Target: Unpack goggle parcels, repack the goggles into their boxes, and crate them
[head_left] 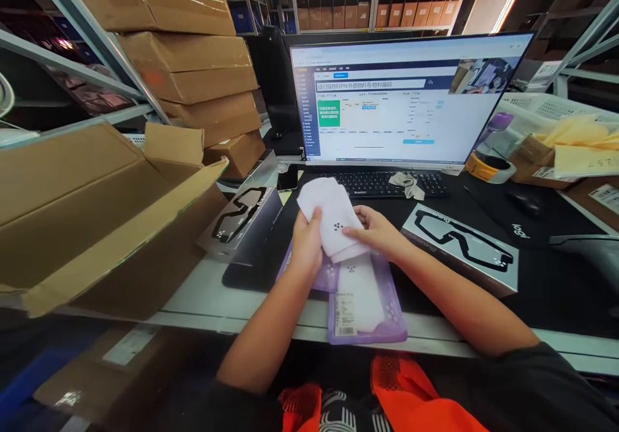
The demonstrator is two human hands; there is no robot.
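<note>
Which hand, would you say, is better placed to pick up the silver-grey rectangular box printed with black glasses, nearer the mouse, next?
Probably the right hand: its forearm lies beside that silver-grey box, while the left hand is farther away. Both hold a white folded cloth-like piece with dark dots.

Hands (pixel 308 244) and forearms (pixel 264 332) are bare, sleeves (pixel 556 380) short and black; below the near edge of the desk (pixel 188 300), an orange-red vest (pixel 420 406) with mesh patches (pixel 399 373) shows white-patterned black clothing (pixel 338 414) between its sides.

In front of me a monitor (pixel 377 137) stands behind a keyboard (pixel 370 187); cartons (pixel 203 74) stack up on my left, a mouse (pixel 525 204) lies right.
</note>
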